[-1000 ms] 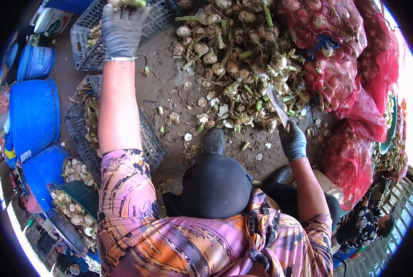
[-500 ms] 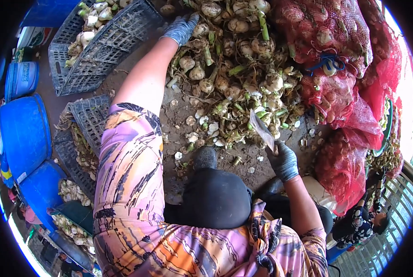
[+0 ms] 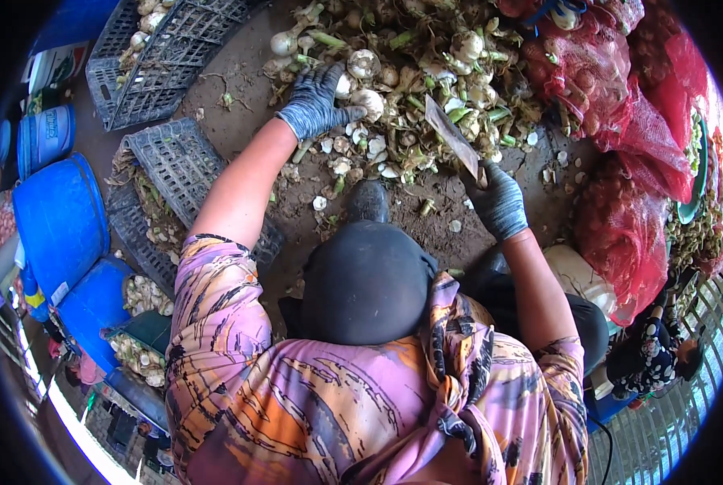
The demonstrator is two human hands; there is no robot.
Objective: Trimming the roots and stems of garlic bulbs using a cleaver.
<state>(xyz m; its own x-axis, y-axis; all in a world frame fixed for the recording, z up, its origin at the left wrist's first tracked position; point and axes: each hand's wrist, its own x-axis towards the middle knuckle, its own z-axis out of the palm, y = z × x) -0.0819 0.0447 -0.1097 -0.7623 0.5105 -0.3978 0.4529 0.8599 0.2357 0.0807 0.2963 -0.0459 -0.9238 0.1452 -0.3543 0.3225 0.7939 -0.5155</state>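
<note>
My left hand (image 3: 317, 103), in a grey knit glove, is at the near left edge of a pile of garlic bulbs (image 3: 467, 48) with stalks. Its thumb and fingers curve around a pale garlic bulb (image 3: 344, 86), partly hidden by the fingers. Another garlic bulb (image 3: 367, 104) lies against the thumb. My right hand (image 3: 497, 202), also gloved, is closed around the handle of a knife (image 3: 452, 139). The wide, flat blade points up and left, over the trimmings at the pile's near edge.
Black plastic crates (image 3: 167, 61) stand at left, one with garlic; another crate (image 3: 179, 166) is tilted nearer me. Blue tubs (image 3: 58, 222) line the far left. Red mesh sacks (image 3: 624, 230) crowd the right. A dark rounded shape (image 3: 369, 279) is at my front. Another person (image 3: 653, 356) is at lower right.
My left hand has drawn back toward me from the far part of the pile, and bulbs now lie at its thumb. The right hand still holds the knife. The whole view has shifted.
</note>
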